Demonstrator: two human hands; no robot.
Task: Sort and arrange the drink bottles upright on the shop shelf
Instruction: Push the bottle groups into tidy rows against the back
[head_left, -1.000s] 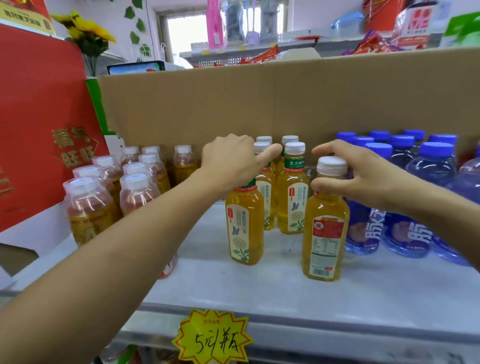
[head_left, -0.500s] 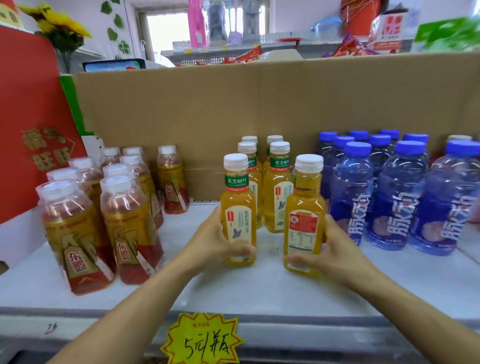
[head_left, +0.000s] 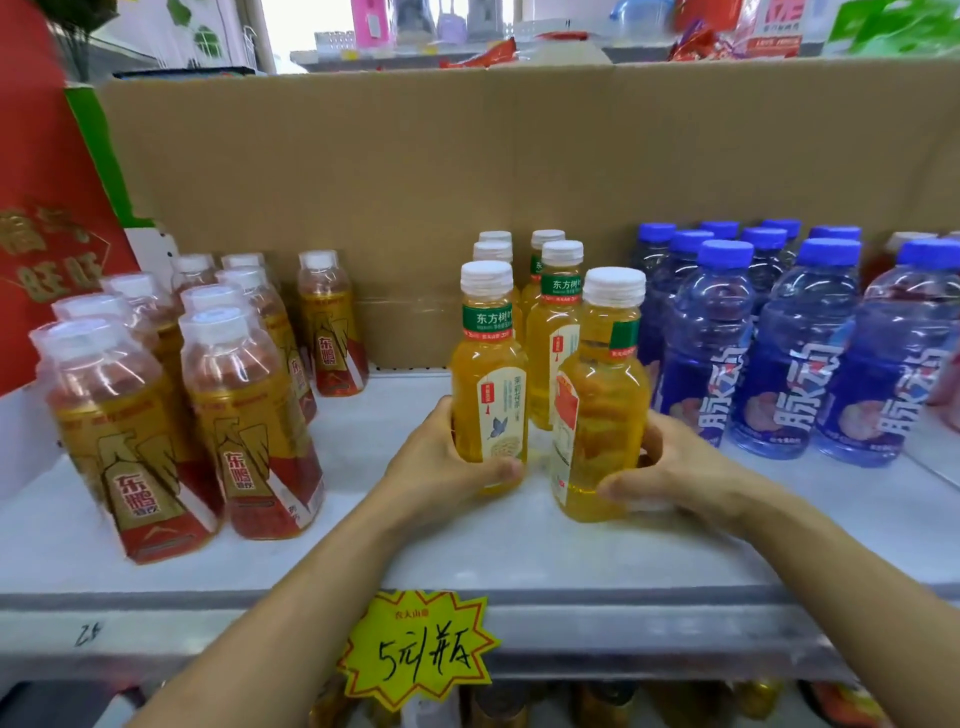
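Head view: left hand and right hand each grip a tea bottle behind the price tag.
Left fingers curl round the lower body of the left tea bottle, thumb across its label; right fingers wrap the base of the right tea bottle, thumb in front. Both stand on the shelf behind the tag, long axes vertical, caps up. The left label faces the tag; the right one is turned leftward. Best, I judge, to twist the right bottle on its base until its label fronts, then slide both level with the back row, never tipping.
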